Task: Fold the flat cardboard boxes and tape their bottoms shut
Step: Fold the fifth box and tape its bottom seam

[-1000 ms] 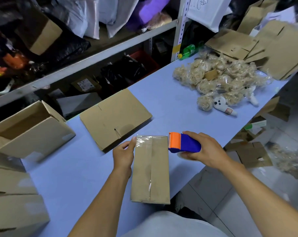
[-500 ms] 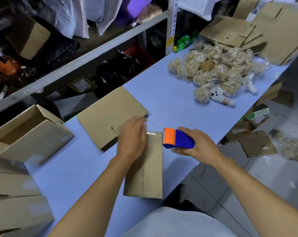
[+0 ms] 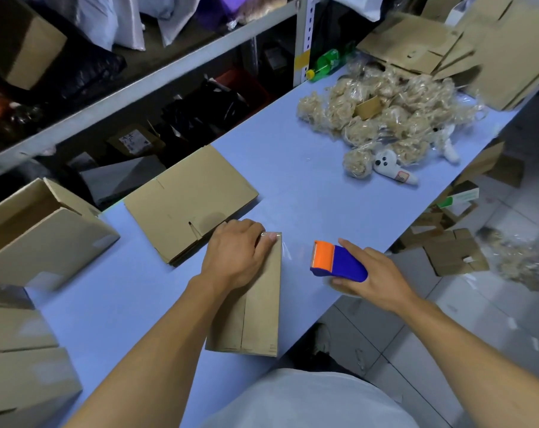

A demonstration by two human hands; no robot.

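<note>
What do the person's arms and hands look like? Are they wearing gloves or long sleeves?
No gloves and no long sleeves. Both forearms are bare all the way up to the bottom edge of the picture, and the left hand and right hand are bare too. No watch, ring or bracelet shows. The fingernails are short. The only clothing in view is a plain light grey top at the bottom.

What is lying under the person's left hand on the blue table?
The left hand presses the far end of a folded brown cardboard box with clear tape. The box's far-left corner is covered by the hand.
</note>
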